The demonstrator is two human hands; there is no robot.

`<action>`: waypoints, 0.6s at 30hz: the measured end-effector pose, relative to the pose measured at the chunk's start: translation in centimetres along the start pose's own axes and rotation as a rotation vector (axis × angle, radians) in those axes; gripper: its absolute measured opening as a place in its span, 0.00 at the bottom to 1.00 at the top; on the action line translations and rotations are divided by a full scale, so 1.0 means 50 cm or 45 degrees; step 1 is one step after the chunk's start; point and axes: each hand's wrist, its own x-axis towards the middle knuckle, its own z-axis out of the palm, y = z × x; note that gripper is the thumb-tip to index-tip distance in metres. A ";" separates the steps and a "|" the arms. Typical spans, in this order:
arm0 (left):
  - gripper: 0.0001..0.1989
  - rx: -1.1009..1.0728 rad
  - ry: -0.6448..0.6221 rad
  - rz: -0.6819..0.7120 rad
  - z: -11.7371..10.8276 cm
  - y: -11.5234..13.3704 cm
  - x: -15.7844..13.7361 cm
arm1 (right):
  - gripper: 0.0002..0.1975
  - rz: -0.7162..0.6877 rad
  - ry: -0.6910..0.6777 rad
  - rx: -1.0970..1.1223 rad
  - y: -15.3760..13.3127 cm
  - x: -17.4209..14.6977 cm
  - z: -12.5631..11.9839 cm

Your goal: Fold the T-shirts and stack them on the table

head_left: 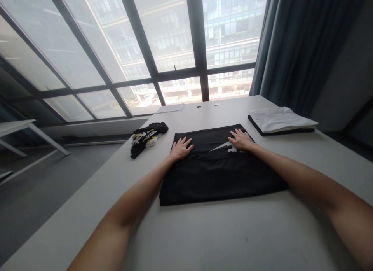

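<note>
Black cloth, one folded garment (221, 177), lies flat in the middle of the white worktop (204, 232), a single pale print (220, 146) on its far half. Two bare hands rest on it near its far side: the left hand (181, 148) by the left edge, the right hand (241, 140) over part of the print. Each grip is loose, palm down with fingers apart, clamped on nothing. The right forearm crosses the garment's right edge and hides some of it.

Left of the garment, just apart from it, sits one crumpled bundle (147, 137), black with white and yellow markings. To the right, beyond the right forearm, is one stack showing two colours, white cloth (279, 119) above black cloth (274, 133). Farther back lie pale paper (170, 108), one small dark disc (199, 106) and one small white piece (216, 105). One dark curtain (279, 61) hangs behind the stack, beside large windows (175, 30); a second table (14, 126) stands well apart on the left.
</note>
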 end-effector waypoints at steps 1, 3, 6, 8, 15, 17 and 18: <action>0.33 -0.020 0.006 0.001 -0.003 -0.001 0.021 | 0.35 -0.030 0.025 0.013 0.003 0.018 -0.005; 0.30 -0.074 0.064 0.018 -0.015 0.000 0.060 | 0.31 -0.124 0.110 0.036 0.006 0.049 -0.016; 0.24 -0.141 0.264 0.035 -0.039 0.007 0.098 | 0.23 -0.236 0.305 0.048 0.004 0.073 -0.035; 0.21 -0.149 0.341 0.053 -0.051 0.013 0.098 | 0.19 -0.216 0.365 0.040 -0.002 0.067 -0.041; 0.29 0.004 0.186 0.200 -0.038 0.035 -0.066 | 0.23 -0.094 0.197 -0.069 -0.011 -0.078 -0.028; 0.31 0.053 0.168 0.202 -0.032 0.044 -0.127 | 0.26 -0.103 0.213 -0.090 -0.015 -0.128 -0.030; 0.31 0.062 0.141 0.209 -0.030 0.049 -0.153 | 0.27 -0.119 0.210 -0.089 -0.019 -0.150 -0.031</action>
